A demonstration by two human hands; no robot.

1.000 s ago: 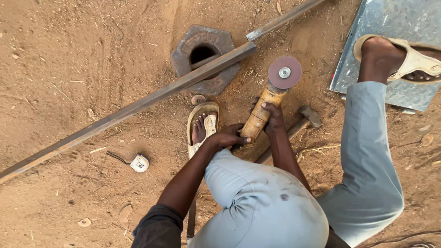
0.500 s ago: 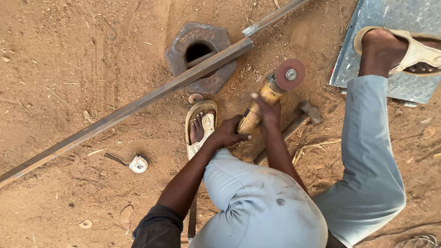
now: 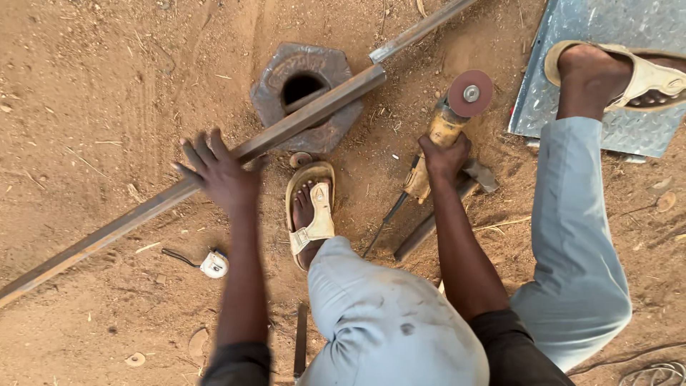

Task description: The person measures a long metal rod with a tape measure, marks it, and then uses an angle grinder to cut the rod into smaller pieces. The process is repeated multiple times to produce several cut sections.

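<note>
Head view: my right hand (image 3: pixel 444 156) is clenched around the body of the angle grinder (image 3: pixel 446 129), its disc (image 3: pixel 469 93) at one o'clock from my knuckles, off the dirt. My left hand (image 3: pixel 218 171) is spread wide, holding nothing, over the long steel bar (image 3: pixel 214 175) that runs from eight o'clock to two o'clock across the hexagonal block (image 3: pixel 307 96)

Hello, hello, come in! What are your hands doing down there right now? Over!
Left hand open, fingers spread on the long steel bar. Right hand gripping the angle grinder, disc up. Hammer lies under the grinder; tape measure on the dirt beside the bar.
</note>
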